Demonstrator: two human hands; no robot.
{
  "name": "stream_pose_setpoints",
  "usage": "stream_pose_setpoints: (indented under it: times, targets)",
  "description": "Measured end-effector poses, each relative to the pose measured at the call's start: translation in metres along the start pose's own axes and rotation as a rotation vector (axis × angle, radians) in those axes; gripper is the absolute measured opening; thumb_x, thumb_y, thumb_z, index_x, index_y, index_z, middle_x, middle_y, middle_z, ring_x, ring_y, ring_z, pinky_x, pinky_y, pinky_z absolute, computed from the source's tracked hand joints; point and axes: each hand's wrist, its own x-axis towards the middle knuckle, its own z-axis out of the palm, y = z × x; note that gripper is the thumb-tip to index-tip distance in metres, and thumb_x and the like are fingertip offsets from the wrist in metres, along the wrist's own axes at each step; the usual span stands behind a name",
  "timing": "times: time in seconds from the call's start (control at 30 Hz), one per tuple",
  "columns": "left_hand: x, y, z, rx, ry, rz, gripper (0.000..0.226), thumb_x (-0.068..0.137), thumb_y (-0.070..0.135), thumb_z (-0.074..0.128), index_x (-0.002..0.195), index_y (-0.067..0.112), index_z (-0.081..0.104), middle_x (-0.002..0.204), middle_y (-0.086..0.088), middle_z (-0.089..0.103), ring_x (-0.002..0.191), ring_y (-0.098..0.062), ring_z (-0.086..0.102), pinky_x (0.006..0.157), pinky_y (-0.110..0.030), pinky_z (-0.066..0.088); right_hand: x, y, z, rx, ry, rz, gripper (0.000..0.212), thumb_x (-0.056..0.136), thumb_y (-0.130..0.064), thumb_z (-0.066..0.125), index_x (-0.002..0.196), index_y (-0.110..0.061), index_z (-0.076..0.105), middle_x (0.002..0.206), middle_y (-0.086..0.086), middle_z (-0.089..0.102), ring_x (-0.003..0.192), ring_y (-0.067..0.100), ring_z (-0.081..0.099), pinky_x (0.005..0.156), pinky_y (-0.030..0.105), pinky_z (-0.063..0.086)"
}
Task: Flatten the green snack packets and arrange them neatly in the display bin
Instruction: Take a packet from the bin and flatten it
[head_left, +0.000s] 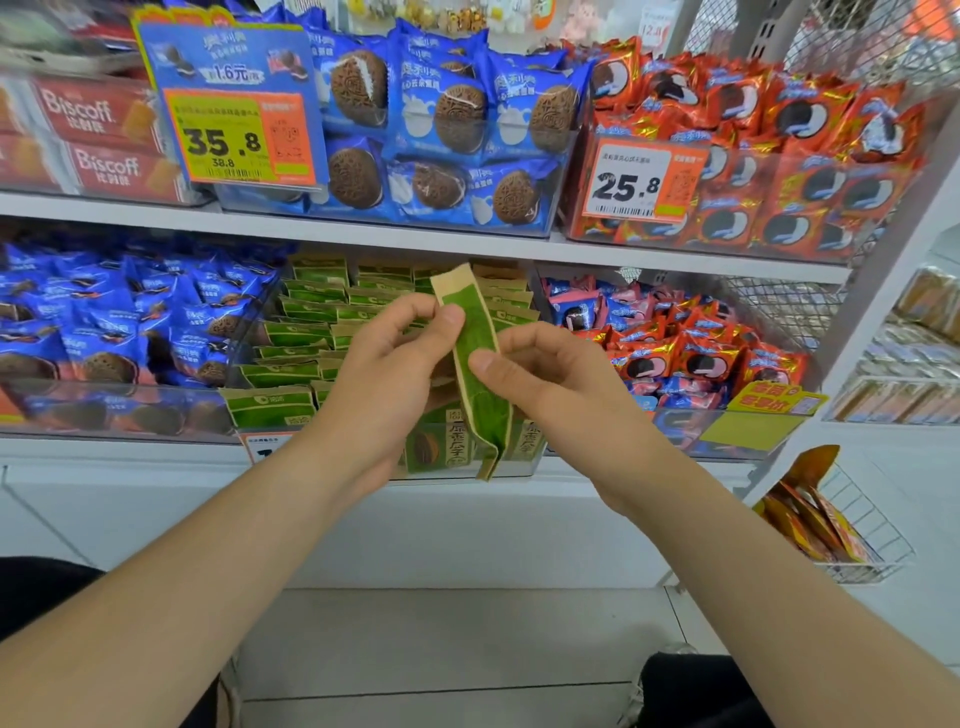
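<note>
Green packet (475, 364), tan-edged, was held upright and edge-on over the near front of the display bin (530, 465), its lower end down among the front row. Left hand (384, 384) pinched the upper edge, thumb on the face, fingers curled behind. Right hand (550, 379) clamped the middle, thumb pressed flat, probably to squeeze the packet thin before slotting it in. Other green packets (311, 322) stood in overlapping rows farther back in the bin. Blue packets (104, 322) lay to the left, red packets (691, 358) to the right.
</note>
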Motion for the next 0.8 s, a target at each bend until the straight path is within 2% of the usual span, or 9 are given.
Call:
stream_pose_setpoints:
  times: [0.1,0.2,0.27,0.37,0.47,0.53,0.6,0.67,0.8]
  targets:
    - [0.004,0.001,-0.002,-0.067,0.071,0.024,0.023,0.111,0.025,0.054,0.115,0.004,0.064,0.092,-0.005,0.077,0.085,-0.018,0.075,0.072,-0.036,0.062,-0.001,0.0,-0.002,0.058,-0.147,0.153,0.031,0.093,-0.026,0.081,0.12,-0.023,0.067,0.112,0.01,0.078,0.104,0.029,0.077,0.097,0.048,0.062]
    - [0.005,0.0,-0.003,-0.062,0.055,0.013,0.039,0.109,0.03,0.057,0.121,-0.007,0.059,0.101,-0.004,0.08,0.098,-0.018,0.077,0.088,-0.043,0.064,-0.002,0.0,0.0,0.16,-0.001,0.12,0.021,0.092,-0.02,0.081,0.103,-0.013,0.064,0.105,0.012,0.079,0.098,0.033,0.077,0.091,0.049,0.064]
    - [0.002,-0.001,0.0,0.06,-0.016,0.012,0.041,0.103,0.037,0.065,0.113,-0.002,0.067,0.11,-0.003,0.08,0.11,-0.017,0.076,0.097,-0.045,0.061,-0.001,0.003,0.001,0.1,0.146,0.004,0.024,0.097,-0.028,0.077,0.089,-0.01,0.064,0.093,0.012,0.079,0.091,0.036,0.076,0.088,0.056,0.063]
    - [-0.006,-0.007,0.004,0.183,-0.072,0.031,0.027,0.097,0.037,0.075,0.096,0.01,0.08,0.108,0.0,0.08,0.108,-0.015,0.076,0.095,-0.042,0.063,0.003,0.011,0.001,-0.102,0.238,-0.163,0.035,0.104,-0.038,0.066,0.084,-0.01,0.07,0.077,0.007,0.074,0.08,0.032,0.073,0.078,0.059,0.062]
    - [-0.008,-0.012,0.004,0.288,-0.064,0.079,0.019,0.097,0.035,0.077,0.089,0.018,0.084,0.097,-0.004,0.081,0.102,-0.025,0.077,0.097,-0.051,0.062,0.003,0.017,0.002,-0.15,0.234,-0.201,0.035,0.106,-0.039,0.062,0.086,-0.014,0.075,0.078,0.006,0.076,0.079,0.032,0.074,0.075,0.06,0.062]
    - [-0.007,-0.012,0.003,0.293,-0.052,0.075,0.015,0.098,0.027,0.075,0.089,0.02,0.085,0.094,-0.002,0.081,0.099,-0.024,0.078,0.096,-0.047,0.063,0.001,0.019,0.002,-0.077,0.242,-0.163,0.033,0.106,-0.035,0.063,0.089,-0.008,0.076,0.083,0.015,0.076,0.084,0.039,0.073,0.079,0.062,0.061]
    - [-0.007,-0.013,0.004,0.272,-0.059,0.067,0.016,0.1,0.014,0.072,0.091,0.018,0.085,0.096,0.002,0.082,0.097,-0.016,0.078,0.091,-0.036,0.065,0.0,0.018,0.001,0.088,0.24,-0.057,0.034,0.107,-0.03,0.062,0.095,-0.001,0.075,0.093,0.024,0.076,0.096,0.046,0.071,0.087,0.058,0.062]
    - [-0.007,-0.013,0.006,0.297,-0.071,0.079,0.016,0.101,0.01,0.069,0.092,0.014,0.082,0.097,0.001,0.081,0.097,-0.015,0.078,0.086,-0.03,0.064,-0.001,0.018,0.0,0.183,0.224,0.024,0.033,0.108,-0.028,0.061,0.097,-0.001,0.077,0.098,0.021,0.078,0.102,0.04,0.074,0.09,0.048,0.064]
    - [-0.005,-0.017,0.004,0.291,-0.083,0.049,0.015,0.103,0.009,0.067,0.094,0.011,0.078,0.1,-0.005,0.079,0.101,-0.018,0.077,0.084,-0.026,0.063,-0.003,0.018,0.002,0.224,0.222,0.078,0.034,0.107,-0.029,0.061,0.091,-0.005,0.08,0.098,0.014,0.08,0.102,0.032,0.076,0.09,0.043,0.065]
